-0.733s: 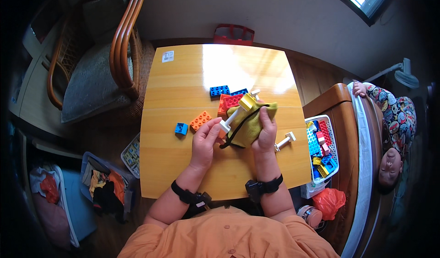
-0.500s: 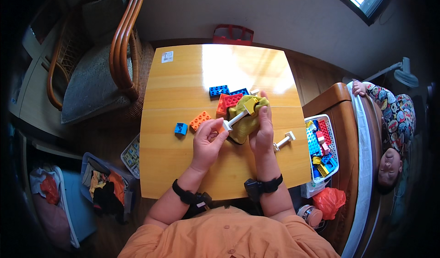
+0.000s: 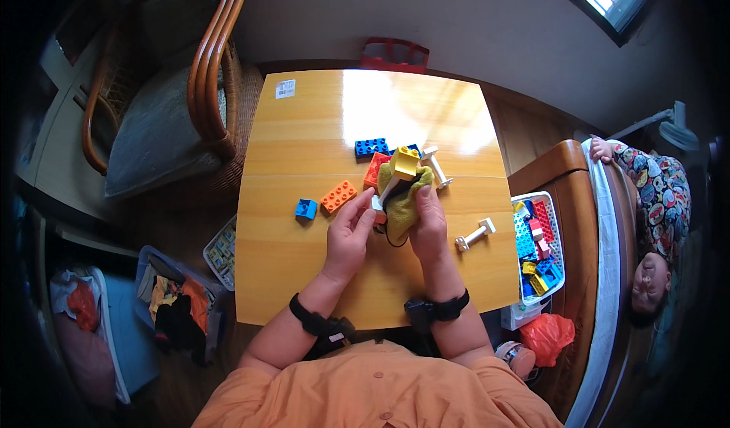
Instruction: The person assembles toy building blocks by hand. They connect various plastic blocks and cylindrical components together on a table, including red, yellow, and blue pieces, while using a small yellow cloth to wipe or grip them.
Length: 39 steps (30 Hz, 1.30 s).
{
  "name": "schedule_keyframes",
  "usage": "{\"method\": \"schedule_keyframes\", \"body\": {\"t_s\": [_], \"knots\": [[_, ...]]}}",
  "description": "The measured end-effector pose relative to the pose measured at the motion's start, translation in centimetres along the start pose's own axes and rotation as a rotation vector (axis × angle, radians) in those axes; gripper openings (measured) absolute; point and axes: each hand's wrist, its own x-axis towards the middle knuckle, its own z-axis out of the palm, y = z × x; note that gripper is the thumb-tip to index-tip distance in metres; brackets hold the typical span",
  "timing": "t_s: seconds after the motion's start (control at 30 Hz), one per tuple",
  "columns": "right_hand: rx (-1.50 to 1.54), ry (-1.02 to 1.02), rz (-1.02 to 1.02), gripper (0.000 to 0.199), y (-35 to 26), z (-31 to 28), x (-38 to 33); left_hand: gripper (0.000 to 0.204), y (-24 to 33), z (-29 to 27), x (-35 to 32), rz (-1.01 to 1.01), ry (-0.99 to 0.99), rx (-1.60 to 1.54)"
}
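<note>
Over the middle of the table, my left hand (image 3: 350,234) pinches the lower end of a white toy post (image 3: 388,187). A yellow building brick (image 3: 404,162) sits at the post's upper end. My right hand (image 3: 428,226) is closed on a bunched yellow-green cloth (image 3: 403,212), which lies against the post. Behind the cloth are a red brick (image 3: 372,171) and a blue brick (image 3: 370,148), partly with others hidden. To the left lie an orange brick (image 3: 338,197) and a small blue brick (image 3: 306,209).
Two more white posts lie on the table (image 3: 289,276), one post (image 3: 475,235) right of my right hand, another post (image 3: 439,169) behind it. A white basket of bricks (image 3: 560,254) stands right. Beyond it, a person (image 3: 655,200) lies on a bed. A rattan chair (image 3: 217,70) stands left.
The post with the yellow brick has swung more upright, its brick end shifting left and away from me. My right hand and the cloth have shifted, uncovering the white post behind.
</note>
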Motion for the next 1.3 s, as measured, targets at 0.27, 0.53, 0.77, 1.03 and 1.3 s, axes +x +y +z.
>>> {"method": "schedule_keyframes", "body": {"t_s": [0.27,0.53,0.77,1.03,1.3], "knots": [[-0.21,-0.018,0.051,0.052,-0.4,0.4,0.2,0.035,0.2,-0.3,0.1,-0.055,-0.029,-0.124],[-0.242,-0.047,0.037,0.051,0.6,1.2,0.0,0.035,0.0,-0.2,0.5,0.074,0.062,-0.117],[-0.501,0.01,-0.07,0.042,1.3,0.6,-0.3,0.033,0.1,-0.2,0.4,0.045,0.017,-0.171],[-0.687,-0.15,-0.265,0.041,1.0,1.4,0.1,0.025,-0.2,-0.6,0.8,-0.024,0.189,-0.486],[-0.755,-0.07,-0.316,0.031,0.6,2.3,-0.8,0.031,0.3,-0.1,0.5,0.033,0.087,-0.462]]}}
